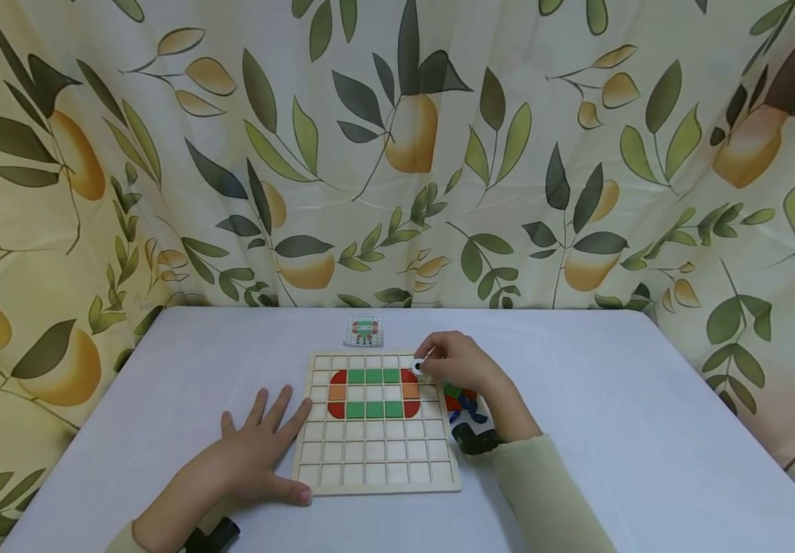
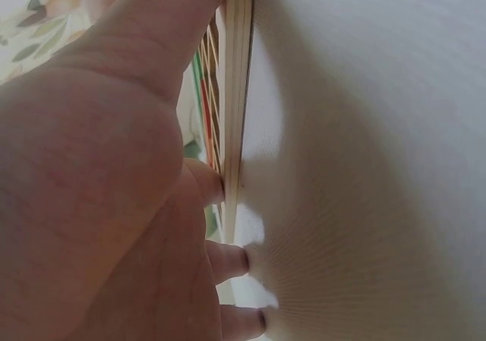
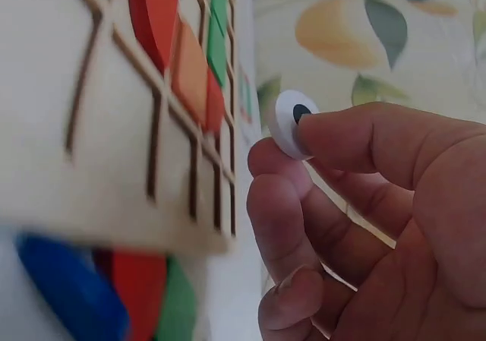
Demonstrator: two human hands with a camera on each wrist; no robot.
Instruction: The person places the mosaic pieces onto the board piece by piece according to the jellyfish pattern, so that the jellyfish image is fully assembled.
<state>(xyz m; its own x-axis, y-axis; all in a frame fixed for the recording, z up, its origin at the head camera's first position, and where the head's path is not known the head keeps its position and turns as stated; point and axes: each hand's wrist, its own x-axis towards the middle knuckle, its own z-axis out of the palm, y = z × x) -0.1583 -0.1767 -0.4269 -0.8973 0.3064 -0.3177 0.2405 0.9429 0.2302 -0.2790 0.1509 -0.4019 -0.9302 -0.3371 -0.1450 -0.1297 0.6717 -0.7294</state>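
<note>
So we've got a white disc point(image 3: 281, 128) with a black dot pinched between the fingertips of our right hand point(image 1: 462, 365), up off the board point(image 1: 376, 452) by its far right corner. That pinch is narrow and goes across the flat faces, one fingertip partly over the dot, with the other fingers curled below.

Our left hand point(image 1: 248, 457) is spread wide on the left side, thumb at the near left corner, touching the edge but not gripping anything.

Handling-wise, we'd guess the disc is light and stiff, no squish, and hard to break. It looks smooth though, so squeeze too hard and it might well shoot out. We'd take it by the rim, since that leaves both faces free. The board looks rigid but light enough to skid, so a hand on its edge makes sense.

Tiles point(image 1: 375, 410) in green, red and orange lie on the far half of the board, and there's a loose pile point(image 1: 465, 405) just right of it, partly hidden by our arm
</note>
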